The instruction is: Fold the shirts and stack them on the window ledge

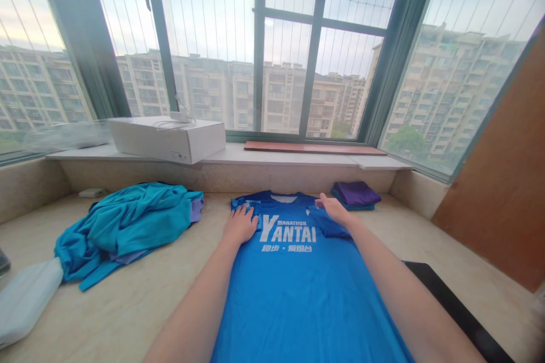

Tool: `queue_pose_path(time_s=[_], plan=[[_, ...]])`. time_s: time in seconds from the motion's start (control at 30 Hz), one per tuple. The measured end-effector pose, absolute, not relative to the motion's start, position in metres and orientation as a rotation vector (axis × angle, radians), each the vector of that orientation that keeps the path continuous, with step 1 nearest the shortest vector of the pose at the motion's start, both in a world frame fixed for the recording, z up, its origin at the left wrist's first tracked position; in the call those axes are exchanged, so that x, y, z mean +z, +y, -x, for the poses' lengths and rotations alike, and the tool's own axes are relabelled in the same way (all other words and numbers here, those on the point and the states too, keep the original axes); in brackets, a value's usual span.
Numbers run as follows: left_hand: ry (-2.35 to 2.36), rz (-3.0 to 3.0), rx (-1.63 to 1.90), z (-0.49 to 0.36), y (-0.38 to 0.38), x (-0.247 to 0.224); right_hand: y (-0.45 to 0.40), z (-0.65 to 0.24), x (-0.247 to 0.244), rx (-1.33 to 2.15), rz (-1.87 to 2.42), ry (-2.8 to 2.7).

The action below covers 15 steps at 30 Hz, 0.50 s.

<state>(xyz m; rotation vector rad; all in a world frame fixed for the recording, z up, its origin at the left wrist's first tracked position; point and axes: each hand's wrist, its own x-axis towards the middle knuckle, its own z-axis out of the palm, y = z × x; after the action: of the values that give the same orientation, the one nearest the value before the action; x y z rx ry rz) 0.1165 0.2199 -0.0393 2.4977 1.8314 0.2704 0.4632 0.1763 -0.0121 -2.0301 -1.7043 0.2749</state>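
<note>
A blue T-shirt (289,295) with white "Marathon Yantai" lettering lies spread on the stone-coloured surface, its neckline toward the window. My left hand (242,224) rests flat on the shirt's left sleeve, which is folded inward, with the fingers stretched out. At the opposite shoulder, my right hand (335,210) has its fingers closed at the edge of the right sleeve (327,224), which is turned in over the chest. The fingertips of that hand are partly hidden. The shirt's lower end runs out of view between my forearms.
A crumpled teal garment (140,224) lies at the left, by a white packet (32,298). Folded purple and teal cloth (356,194) sits at the back right. A white box (166,139) and a reddish board (315,148) rest on the window sill. A black flat object (451,300) lies right.
</note>
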Motion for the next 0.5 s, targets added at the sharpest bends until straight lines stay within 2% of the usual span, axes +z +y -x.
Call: queue_pose_path(time_s=[0.2, 0.33, 0.5], plan=[[1.832, -2.492, 0.276, -0.117, 0.218, -0.039, 0.177, -0.468, -0.035, 0.358, 2.172, -1.882], [1.818, -2.499, 0.279, -0.117, 0.217, -0.039, 0.178, -0.455, -0.054, 0.304, 2.303, -1.866], [1.809, -2.488, 0.293, -0.116, 0.218, -0.041, 0.185, -0.446, -0.053, 0.217, 2.402, -1.743]])
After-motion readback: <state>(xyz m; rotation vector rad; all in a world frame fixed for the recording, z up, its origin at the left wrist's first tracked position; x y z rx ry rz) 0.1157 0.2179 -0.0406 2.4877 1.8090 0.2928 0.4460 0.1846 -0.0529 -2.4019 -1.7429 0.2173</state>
